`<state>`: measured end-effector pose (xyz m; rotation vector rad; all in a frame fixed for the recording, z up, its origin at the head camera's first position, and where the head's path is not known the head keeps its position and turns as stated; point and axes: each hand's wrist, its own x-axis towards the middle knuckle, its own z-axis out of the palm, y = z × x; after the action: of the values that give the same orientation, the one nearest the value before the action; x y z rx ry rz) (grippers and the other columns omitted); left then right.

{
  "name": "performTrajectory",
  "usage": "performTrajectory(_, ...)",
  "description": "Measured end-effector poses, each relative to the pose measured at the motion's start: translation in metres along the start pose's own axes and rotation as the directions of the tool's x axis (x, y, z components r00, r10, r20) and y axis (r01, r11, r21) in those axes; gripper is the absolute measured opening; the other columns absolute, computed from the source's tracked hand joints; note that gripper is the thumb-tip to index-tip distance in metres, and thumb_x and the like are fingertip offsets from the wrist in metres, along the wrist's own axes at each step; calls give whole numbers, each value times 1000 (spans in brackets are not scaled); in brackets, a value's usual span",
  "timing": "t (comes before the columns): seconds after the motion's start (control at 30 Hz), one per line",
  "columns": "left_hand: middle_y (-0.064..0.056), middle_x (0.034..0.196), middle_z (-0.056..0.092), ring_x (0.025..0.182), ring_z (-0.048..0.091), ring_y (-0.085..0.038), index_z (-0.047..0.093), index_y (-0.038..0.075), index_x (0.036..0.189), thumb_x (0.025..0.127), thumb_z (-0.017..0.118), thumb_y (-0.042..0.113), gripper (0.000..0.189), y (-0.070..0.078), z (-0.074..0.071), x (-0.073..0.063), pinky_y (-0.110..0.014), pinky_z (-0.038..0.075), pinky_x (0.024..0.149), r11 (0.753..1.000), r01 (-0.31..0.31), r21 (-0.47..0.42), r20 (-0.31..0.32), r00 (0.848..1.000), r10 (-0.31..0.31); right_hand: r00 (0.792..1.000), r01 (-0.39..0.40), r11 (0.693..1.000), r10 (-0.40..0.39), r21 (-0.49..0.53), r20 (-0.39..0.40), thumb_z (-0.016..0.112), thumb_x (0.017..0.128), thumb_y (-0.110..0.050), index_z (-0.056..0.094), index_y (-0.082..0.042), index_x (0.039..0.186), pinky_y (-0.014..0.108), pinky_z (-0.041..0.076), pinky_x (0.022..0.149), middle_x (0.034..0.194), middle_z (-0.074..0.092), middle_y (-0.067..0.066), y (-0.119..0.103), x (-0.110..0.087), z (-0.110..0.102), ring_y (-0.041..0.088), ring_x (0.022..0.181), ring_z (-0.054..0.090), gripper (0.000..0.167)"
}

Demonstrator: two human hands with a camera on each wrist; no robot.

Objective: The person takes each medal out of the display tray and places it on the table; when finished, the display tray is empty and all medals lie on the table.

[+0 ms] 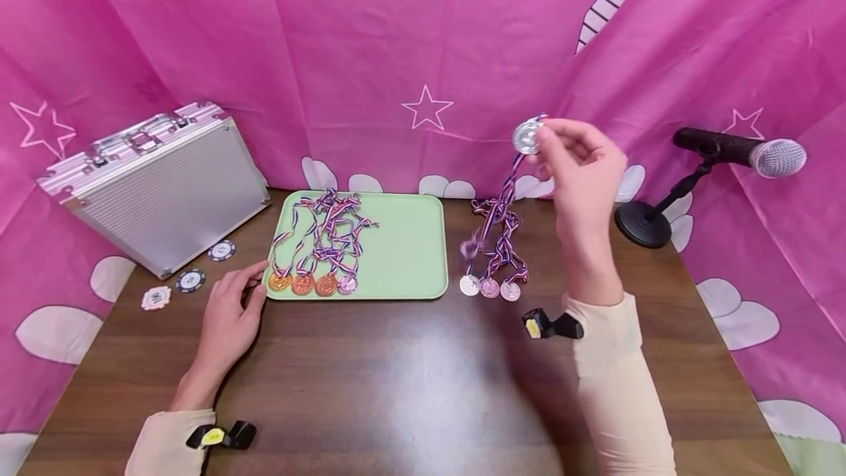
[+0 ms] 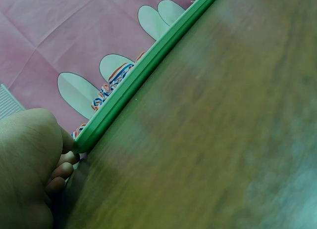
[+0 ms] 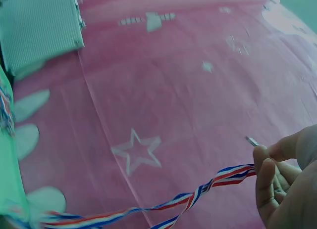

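My right hand (image 1: pixel 584 160) pinches a silver medal (image 1: pixel 526 136) by its edge, raised high above the table. Its red, white and blue ribbon (image 3: pixel 218 182) hangs down towards three silvery medals (image 1: pixel 489 288) lying on the table with tangled ribbons. My left hand (image 1: pixel 231 311) grips the near left corner of a light green tray (image 1: pixel 410 241), thumb and fingers at the rim. Along the tray's front left lie several medals (image 1: pixel 302 283), gold, copper-coloured and one silvery, their ribbons (image 1: pixel 333 233) bunched behind them. In the right wrist view the held medal shows only edge-on.
A silver aluminium case (image 1: pixel 172 189) stands at the back left, with three poker chips (image 1: pixel 190 280) before it. At the back right is a microphone (image 1: pixel 740 153) on a black stand (image 1: pixel 644 225). A pink curtain (image 1: pixel 370 57) hangs behind the wooden table (image 1: pixel 370 388).
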<state>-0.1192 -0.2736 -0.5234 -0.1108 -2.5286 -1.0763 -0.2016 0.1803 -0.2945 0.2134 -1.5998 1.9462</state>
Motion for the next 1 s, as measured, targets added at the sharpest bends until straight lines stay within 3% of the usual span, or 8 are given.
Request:
performTrajectory(0.1,-27,118,68,111,56,-43,68,-4,144,103,65,-7,41,0,0,0,-49,34,93,1000,-5,-1,-6,1000,5,996,38,999,-37,10,-75,79,94,6,84,3,100,20,52,52,80,79,7,8,9,-15,13,58,71,8)
performTrajectory(0.17,-27,118,67,111,56,-43,68,-4,144,103,65,-7,41,1,0,0,-49,34,93,1000,-6,-2,-9,1000,6,994,19,1000,-20,-8,-107,78,95,7,84,3,100,20,52,52,79,78,6,18,8,-26,12,57,70,9)
performTrajectory(0.33,-27,119,67,112,56,-43,67,-4,144,104,65,-7,41,2,-1,0,-48,34,93,1000,-3,-2,-5,1000,3,979,-158,979,138,-130,-149,76,97,7,81,8,105,20,52,53,74,75,-1,59,-9,-62,8,58,69,10)
performTrajectory(0.5,-26,120,68,111,56,-42,68,-3,144,103,65,-7,41,1,1,0,-47,34,93,1000,-6,-4,-9,1000,6,926,-365,904,327,-224,-188,76,99,3,80,10,109,19,52,53,73,75,-6,90,-36,-101,7,58,69,12)
performTrajectory(0.67,-27,120,67,112,56,-42,67,-3,144,104,65,-7,41,2,0,0,-47,34,93,1000,-1,2,-7,1000,1,878,-478,819,448,-317,-166,76,101,0,77,14,115,18,51,53,74,76,-10,108,-62,-129,4,58,68,20)
performTrajectory(0.83,-27,120,67,112,56,-43,67,-3,145,104,65,-6,41,1,0,0,-48,34,93,1000,1,5,-1,1000,-1,846,-511,743,524,-433,-99,77,103,-4,73,18,122,18,51,55,73,75,-13,118,-83,-152,3,59,67,30)
performTrajectory(1.0,-26,120,67,112,56,-42,67,-3,145,104,65,-6,41,1,1,0,-48,34,93,1000,-3,2,-1,1000,3,822,-477,671,569,-567,-18,80,102,-8,76,14,121,20,51,55,75,76,-7,122,-98,-164,3,61,68,30)
